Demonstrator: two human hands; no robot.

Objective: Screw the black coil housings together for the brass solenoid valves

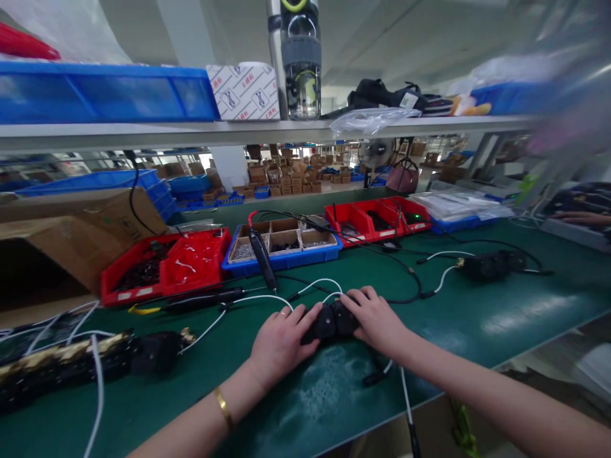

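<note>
A black jointed block (327, 322) with rounded segments lies on the green bench top in front of me, white cables running from it. My left hand (284, 337) is closed on its left end, thumb along the near side. My right hand (375, 320) grips the right end from above, its fingers curled over the far side. Parts of the block are hidden under both hands. Near my right wrist, a white cable with a black plug (375, 380) hangs toward the bench edge. Beyond the block lies a black electric screwdriver (261, 259), its tip toward me.
A row of black and gold assemblies (62, 362) lies at left; another black unit (491, 266) sits at right. Behind stand red bins (165, 270), a blue divided tray (286, 257) with small screws and more red bins (377, 219). A shelf (305, 131) crosses overhead.
</note>
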